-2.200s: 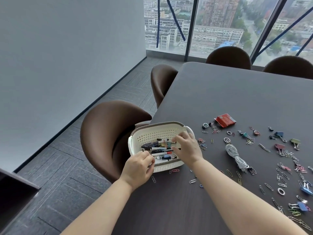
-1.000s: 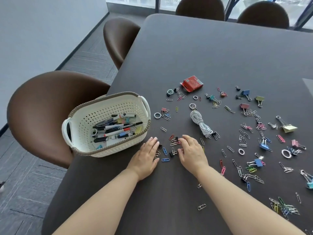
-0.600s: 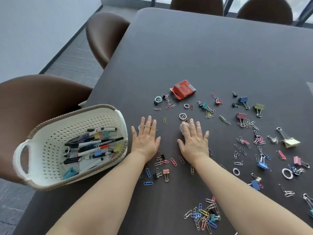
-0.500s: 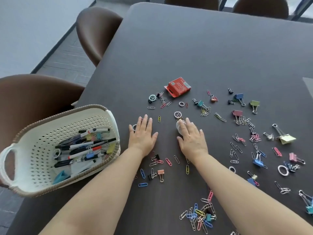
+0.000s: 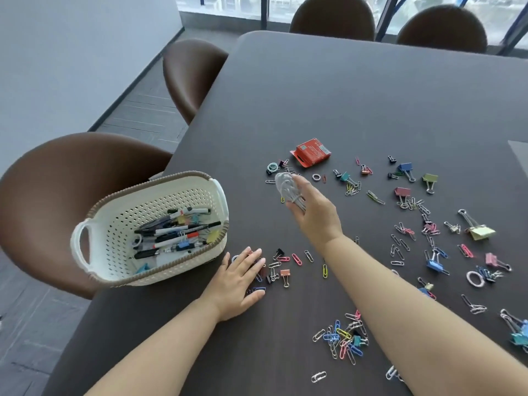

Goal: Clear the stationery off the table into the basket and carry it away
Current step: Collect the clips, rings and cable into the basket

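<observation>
A white perforated basket (image 5: 120,221) with a brown rim sits at the table's left edge, holding several pens and markers (image 5: 174,232). My right hand (image 5: 314,215) is lifted above the table, shut on a coiled white cable (image 5: 287,188), to the right of the basket. My left hand (image 5: 238,284) lies flat and open on the table just right of the basket, over a few paper clips. Paper clips and binder clips (image 5: 343,340) are scattered over the dark table (image 5: 328,90). A small red box (image 5: 311,152) lies farther back.
A brown chair (image 5: 65,181) stands behind the basket, which overhangs the table edge. Another chair (image 5: 191,75) is farther along the left side and two stand at the far end. Coloured binder clips (image 5: 405,168) and rings spread to the right.
My right hand closed on the white cable and lifted it off the table, moving toward the basket. My left hand slid back toward me, next to the basket.
</observation>
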A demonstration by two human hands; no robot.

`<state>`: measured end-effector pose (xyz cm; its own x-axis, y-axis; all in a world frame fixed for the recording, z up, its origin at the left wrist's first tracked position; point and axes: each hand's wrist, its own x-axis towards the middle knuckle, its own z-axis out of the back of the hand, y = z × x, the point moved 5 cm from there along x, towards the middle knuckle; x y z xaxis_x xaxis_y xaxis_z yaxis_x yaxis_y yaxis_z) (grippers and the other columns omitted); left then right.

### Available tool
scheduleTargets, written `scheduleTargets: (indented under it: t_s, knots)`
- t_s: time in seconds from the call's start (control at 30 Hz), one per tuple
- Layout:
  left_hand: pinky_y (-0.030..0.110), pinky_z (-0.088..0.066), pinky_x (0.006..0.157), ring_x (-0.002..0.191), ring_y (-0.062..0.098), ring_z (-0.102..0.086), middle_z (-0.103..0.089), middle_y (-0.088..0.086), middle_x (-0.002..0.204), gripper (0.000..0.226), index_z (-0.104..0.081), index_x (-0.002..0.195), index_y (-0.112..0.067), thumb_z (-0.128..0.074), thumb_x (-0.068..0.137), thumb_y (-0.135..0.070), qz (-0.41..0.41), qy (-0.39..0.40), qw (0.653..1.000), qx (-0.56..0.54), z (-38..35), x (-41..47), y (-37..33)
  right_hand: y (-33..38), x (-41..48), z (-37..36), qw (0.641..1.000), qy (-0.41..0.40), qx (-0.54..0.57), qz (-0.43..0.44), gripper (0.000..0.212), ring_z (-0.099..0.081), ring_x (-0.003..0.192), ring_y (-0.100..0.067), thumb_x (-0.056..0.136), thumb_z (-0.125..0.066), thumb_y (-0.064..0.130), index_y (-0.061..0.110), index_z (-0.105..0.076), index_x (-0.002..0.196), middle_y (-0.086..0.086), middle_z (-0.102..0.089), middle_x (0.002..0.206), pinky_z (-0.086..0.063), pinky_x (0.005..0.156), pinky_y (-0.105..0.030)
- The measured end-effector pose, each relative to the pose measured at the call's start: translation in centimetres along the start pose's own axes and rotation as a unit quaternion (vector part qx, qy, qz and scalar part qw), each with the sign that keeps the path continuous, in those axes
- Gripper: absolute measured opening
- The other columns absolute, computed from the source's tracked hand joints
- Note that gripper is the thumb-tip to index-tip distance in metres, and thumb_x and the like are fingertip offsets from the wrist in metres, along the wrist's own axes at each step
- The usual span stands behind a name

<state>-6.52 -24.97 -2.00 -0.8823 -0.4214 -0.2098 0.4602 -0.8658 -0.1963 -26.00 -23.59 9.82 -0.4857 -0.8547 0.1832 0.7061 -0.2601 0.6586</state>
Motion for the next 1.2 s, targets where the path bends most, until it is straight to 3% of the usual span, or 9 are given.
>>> scheduleTargets:
  t_s: [0.1,0.17,0.33,0.5,0.6,0.67,0.87,1.1,1.2]
  knots:
    - [0.048,-0.015,0.109,0.140,0.020,-0.004,-0.016,-0.003,0.153,0.070,-0.026,0.144,-0.021,-0.010,0.090,-0.062,0.019,0.027,0.999,0.023,0.1,-1.9,1.1,5.3,1.8,-0.5,0.997,0.023,0.045,0.065,0.053,-0.056,0.108,-0.023,0.085,-0.063,0.020,0.026,-0.043,0.134,-0.005,-0.059,0.124,-0.044,0.091,-0.034]
    - [0.040,-0.027,0.109,0.138,0.020,-0.020,-0.030,-0.001,0.149,0.062,-0.034,0.140,-0.021,-0.024,0.090,-0.057,0.033,0.031,0.998,0.039,-0.6,-3.9,2.2,7.8,2.4,-1.5,0.992,0.061,0.057,0.095,0.053,-0.058,0.104,-0.025,0.085,-0.063,0.021,0.025,-0.043,0.134,-0.007,-0.061,0.120,-0.046,0.089,-0.036]
    - [0.033,-0.022,0.103,0.131,0.015,-0.030,-0.040,-0.005,0.142,0.055,-0.037,0.134,-0.025,-0.032,0.086,-0.050,0.077,0.021,0.997,-0.004,-1.6,-8.3,3.8,12.9,1.3,-6.0,0.969,0.182,0.035,0.163,0.044,-0.061,0.097,-0.026,0.082,-0.068,0.022,0.015,-0.050,0.121,-0.006,-0.064,0.114,-0.050,0.084,-0.036]
    - [0.034,-0.046,0.095,0.131,0.016,-0.037,-0.045,-0.003,0.141,0.055,-0.042,0.133,-0.023,-0.030,0.085,-0.047,0.131,0.010,0.991,-0.015,-1.5,-9.8,4.4,14.5,0.0,-9.6,0.962,0.189,-0.030,0.196,0.035,-0.048,0.118,-0.022,0.090,-0.056,0.024,0.020,-0.053,0.124,-0.002,-0.061,0.123,-0.030,0.103,-0.035]
    - [0.031,-0.011,0.113,0.137,0.015,0.005,-0.002,-0.003,0.153,0.075,-0.021,0.146,-0.020,-0.006,0.081,-0.054,0.115,0.002,0.993,-0.021,-1.1,-9.6,4.1,13.5,-0.6,-9.3,0.969,0.142,-0.035,0.200,0.030,-0.043,0.121,-0.024,0.091,-0.053,0.024,0.019,-0.056,0.120,-0.001,-0.060,0.124,-0.026,0.105,-0.038]
    - [0.026,0.009,0.110,0.131,0.010,0.025,0.016,-0.006,0.151,0.086,-0.003,0.148,-0.021,0.006,0.071,-0.060,0.118,0.016,0.991,-0.057,-1.0,-9.6,3.8,12.5,-1.1,-8.0,0.976,0.096,-0.014,0.195,0.028,-0.044,0.118,-0.026,0.090,-0.055,0.021,0.016,-0.057,0.117,-0.003,-0.059,0.123,-0.031,0.102,-0.040]
    - [0.035,0.014,0.110,0.130,0.011,0.033,0.026,-0.002,0.152,0.095,0.019,0.143,-0.022,0.000,0.065,-0.074,0.114,0.043,0.993,0.007,-1.3,-6.9,2.3,1.6,-5.0,-4.1,0.994,0.055,-0.086,0.026,0.040,-0.030,0.131,-0.025,0.089,-0.053,0.028,0.018,-0.047,0.128,-0.003,-0.042,0.139,-0.022,0.107,-0.041]
    - [0.044,0.011,0.112,0.138,0.022,0.025,0.019,-0.001,0.153,0.109,0.026,0.139,-0.023,0.002,0.055,-0.090,0.074,0.036,0.996,0.033,-1.2,-0.7,-1.7,-9.5,-13.4,-2.0,0.930,0.174,-0.293,-0.139,0.095,0.020,0.139,-0.029,0.074,-0.029,0.080,0.028,0.008,0.145,-0.001,0.016,0.154,0.005,0.109,-0.058]
    - [0.044,0.010,0.113,0.138,0.022,0.026,0.018,-0.001,0.153,0.095,0.028,0.136,-0.028,0.000,0.063,-0.081,0.067,0.022,0.997,0.036,-1.5,1.4,-2.9,-11.5,-14.7,-2.0,0.916,0.181,-0.295,-0.201,0.107,0.026,0.136,-0.033,0.066,-0.027,0.086,0.027,0.021,0.142,-0.004,0.027,0.151,0.007,0.107,-0.060]
